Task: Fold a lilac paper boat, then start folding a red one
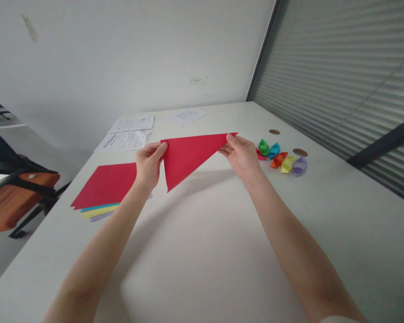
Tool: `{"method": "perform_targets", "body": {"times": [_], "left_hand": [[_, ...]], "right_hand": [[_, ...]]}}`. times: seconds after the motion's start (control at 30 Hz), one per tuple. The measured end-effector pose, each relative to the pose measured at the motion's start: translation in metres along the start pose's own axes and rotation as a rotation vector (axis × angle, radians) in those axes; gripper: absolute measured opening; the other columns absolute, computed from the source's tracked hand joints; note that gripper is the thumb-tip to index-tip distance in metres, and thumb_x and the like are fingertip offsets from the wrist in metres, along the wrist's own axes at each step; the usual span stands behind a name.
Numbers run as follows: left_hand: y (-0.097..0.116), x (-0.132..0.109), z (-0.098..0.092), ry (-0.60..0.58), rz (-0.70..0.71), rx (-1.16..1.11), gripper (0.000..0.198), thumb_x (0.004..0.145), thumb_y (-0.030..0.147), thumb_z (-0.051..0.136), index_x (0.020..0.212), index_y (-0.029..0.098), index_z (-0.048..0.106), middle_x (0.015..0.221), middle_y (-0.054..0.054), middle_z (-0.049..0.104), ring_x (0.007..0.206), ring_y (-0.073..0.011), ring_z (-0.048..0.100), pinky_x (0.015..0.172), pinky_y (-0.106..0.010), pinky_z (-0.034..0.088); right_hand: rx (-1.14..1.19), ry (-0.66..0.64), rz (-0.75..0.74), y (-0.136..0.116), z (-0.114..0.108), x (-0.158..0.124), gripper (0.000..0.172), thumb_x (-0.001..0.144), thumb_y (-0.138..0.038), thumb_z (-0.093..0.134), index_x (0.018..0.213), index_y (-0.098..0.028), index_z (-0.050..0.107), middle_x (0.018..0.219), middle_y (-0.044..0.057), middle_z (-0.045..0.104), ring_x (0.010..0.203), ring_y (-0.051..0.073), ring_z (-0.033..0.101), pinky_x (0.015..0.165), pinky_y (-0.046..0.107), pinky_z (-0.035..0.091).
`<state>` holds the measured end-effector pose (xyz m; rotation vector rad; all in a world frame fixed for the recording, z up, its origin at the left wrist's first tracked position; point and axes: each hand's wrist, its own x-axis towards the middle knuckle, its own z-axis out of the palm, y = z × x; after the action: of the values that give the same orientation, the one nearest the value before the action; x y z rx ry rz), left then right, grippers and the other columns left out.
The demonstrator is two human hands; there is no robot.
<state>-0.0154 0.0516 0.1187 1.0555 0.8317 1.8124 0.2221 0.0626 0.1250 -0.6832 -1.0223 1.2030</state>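
Note:
A sheet of red paper point(188, 157), folded into a triangle, hangs above the white table between my hands. My left hand point(150, 163) pinches its upper left corner, thumb in front. At the pointed right corner my right hand point(240, 154) grips it between thumb and fingers. One corner of the triangle points down, apart from the table top. Left of my left hand lies a stack of coloured paper point(104, 184), red on top, with blue, yellow and purple edges showing beneath; my forearm covers part of it.
Several small folded paper pieces point(279, 159) in different colours sit right of my right hand on the white table point(215, 251). Printed sheets point(128, 132) lie at the back left. An orange chair point(23, 197) stands left; blinds point(340, 76) line the right side.

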Motion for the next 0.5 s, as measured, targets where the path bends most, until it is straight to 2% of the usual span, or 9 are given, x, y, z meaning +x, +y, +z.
{"method": "perform_targets", "body": {"times": [0.17,0.5], "left_hand": [[0.0003,-0.0003,0.0004,0.01,0.006,0.003,0.021,0.056,0.033,0.087,0.063,0.021,0.072,0.064,0.001,0.068,0.061,-0.0097,0.059,0.061,-0.022,0.048],[0.0001,0.0002,-0.0006,0.017,-0.008,0.016,0.022,0.056,0.034,0.087,0.064,0.02,0.072,0.066,0.0,0.069,0.061,-0.0111,0.061,0.063,-0.025,0.05]], "right_hand": [[-0.045,0.064,-0.014,0.0001,-0.0048,0.0029,0.031,0.06,-0.049,0.083,0.069,-0.024,0.066,0.076,-0.001,0.072,0.079,0.016,0.07,0.067,0.026,0.053],[-0.066,0.092,-0.038,-0.0006,-0.0073,0.004,0.029,0.062,-0.046,0.082,0.065,-0.022,0.065,0.073,-0.001,0.072,0.073,0.015,0.07,0.061,0.024,0.051]]}}
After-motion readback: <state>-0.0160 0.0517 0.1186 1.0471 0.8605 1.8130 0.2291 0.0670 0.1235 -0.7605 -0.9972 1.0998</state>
